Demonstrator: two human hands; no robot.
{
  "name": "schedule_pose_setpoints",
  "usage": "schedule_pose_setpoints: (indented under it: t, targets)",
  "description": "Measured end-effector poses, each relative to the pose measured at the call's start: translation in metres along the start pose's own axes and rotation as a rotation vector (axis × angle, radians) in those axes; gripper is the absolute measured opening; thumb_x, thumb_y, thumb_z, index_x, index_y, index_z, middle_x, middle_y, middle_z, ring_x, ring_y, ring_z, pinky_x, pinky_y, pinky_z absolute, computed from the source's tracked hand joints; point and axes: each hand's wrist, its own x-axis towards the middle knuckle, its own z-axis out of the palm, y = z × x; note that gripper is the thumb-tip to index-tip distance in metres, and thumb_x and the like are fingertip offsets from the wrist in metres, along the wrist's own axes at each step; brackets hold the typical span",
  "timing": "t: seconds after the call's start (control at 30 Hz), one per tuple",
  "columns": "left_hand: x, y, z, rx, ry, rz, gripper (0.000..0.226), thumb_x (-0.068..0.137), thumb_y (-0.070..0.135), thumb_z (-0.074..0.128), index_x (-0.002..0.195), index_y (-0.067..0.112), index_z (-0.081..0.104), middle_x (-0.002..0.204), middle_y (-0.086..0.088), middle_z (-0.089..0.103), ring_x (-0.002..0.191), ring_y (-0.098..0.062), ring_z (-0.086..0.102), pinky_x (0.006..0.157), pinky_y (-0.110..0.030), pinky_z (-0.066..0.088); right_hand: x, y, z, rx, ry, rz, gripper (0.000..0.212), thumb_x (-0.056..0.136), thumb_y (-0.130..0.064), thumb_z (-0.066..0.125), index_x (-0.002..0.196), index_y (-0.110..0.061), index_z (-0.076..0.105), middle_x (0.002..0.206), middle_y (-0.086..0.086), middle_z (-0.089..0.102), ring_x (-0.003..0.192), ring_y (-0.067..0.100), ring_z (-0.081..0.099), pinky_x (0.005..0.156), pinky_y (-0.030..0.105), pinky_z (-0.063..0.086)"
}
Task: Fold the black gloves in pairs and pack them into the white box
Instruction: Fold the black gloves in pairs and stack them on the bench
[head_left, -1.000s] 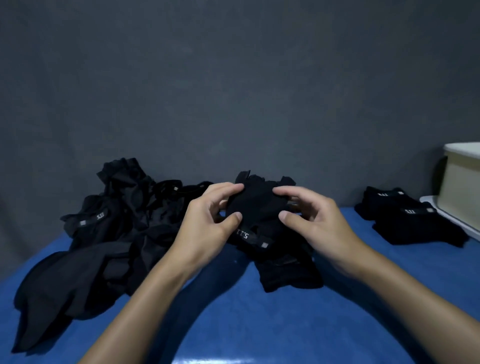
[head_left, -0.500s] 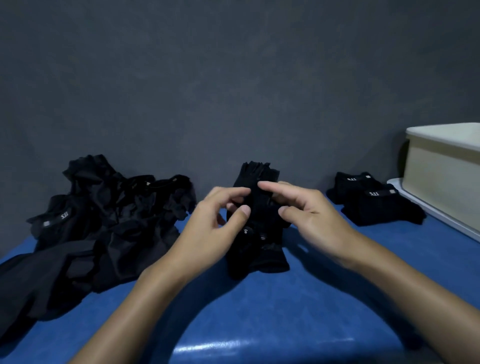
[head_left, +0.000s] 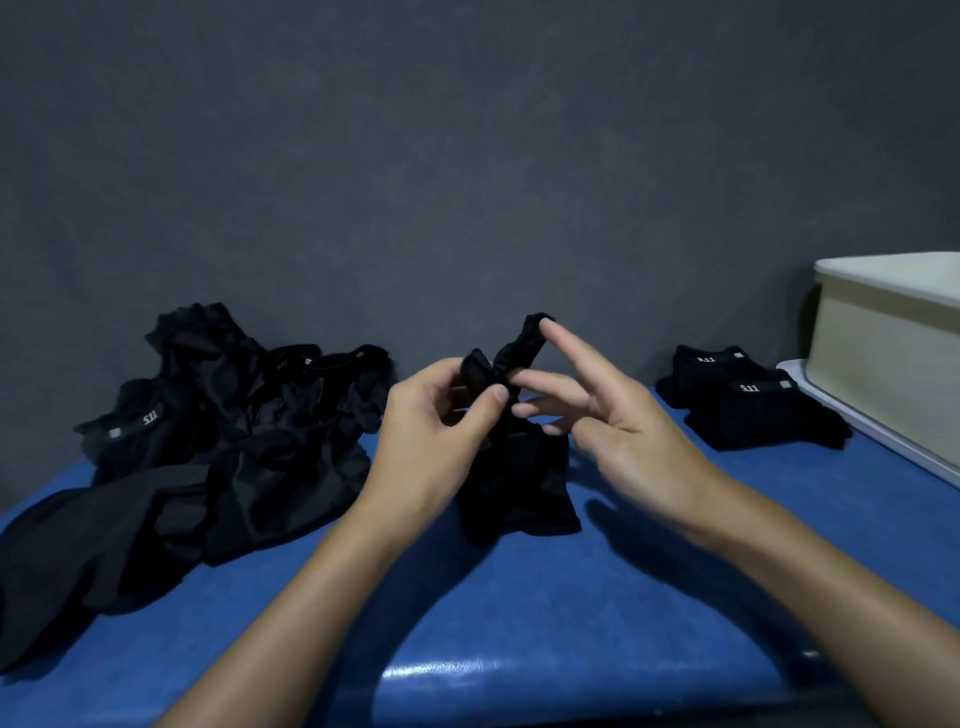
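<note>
A pair of black gloves (head_left: 519, 467) stands bunched on the blue table in the middle, its finger end lifted. My left hand (head_left: 441, 431) pinches the upper part of the pair between thumb and fingers. My right hand (head_left: 613, 410) is beside it with fingers spread and straight; its index fingertip touches the raised glove tip. A loose heap of black gloves (head_left: 218, 431) lies to the left. Two folded pairs (head_left: 748, 400) lie at the right, next to the white box (head_left: 893, 338).
The blue table (head_left: 571, 623) ends at a dark grey wall behind. The white box sits on a white lid or tray (head_left: 883, 441) at the right edge. Dark cloth from the heap spreads to the table's left front.
The glove pair has been gathered and its finger end raised. My right hand has opened and shifted right. The view has turned right, showing more of the box.
</note>
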Motion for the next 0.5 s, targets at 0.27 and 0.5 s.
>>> schedule_pose_setpoints:
  t: [0.27, 0.5]
  targets:
    - [0.002, 0.006, 0.002, -0.199, 0.064, -0.086, 0.017, 0.098, 0.006, 0.058, 0.098, 0.011, 0.074, 0.095, -0.015, 0.075, 0.082, -0.02, 0.068, 0.073, -0.035, 0.055, -0.002, 0.0, -0.009, -0.125, 0.255, -0.156, 0.048, 0.086, 0.006, 0.053, 0.114, -0.034, 0.056, 0.118, -0.001, 0.057, 0.112, 0.01, 0.055, 0.086, 0.031, 0.049]
    - [0.0, 0.015, 0.001, -0.51, -0.133, -0.288, 0.027, 0.101, 0.008, 0.048, 0.116, 0.002, 0.069, 0.11, -0.019, 0.073, 0.089, -0.022, 0.07, 0.079, -0.03, 0.058, -0.006, -0.002, -0.018, -0.026, 0.214, -0.167, 0.016, 0.089, 0.007, 0.061, 0.09, -0.008, 0.057, 0.08, -0.004, 0.057, 0.076, 0.005, 0.053, 0.073, 0.018, 0.043]
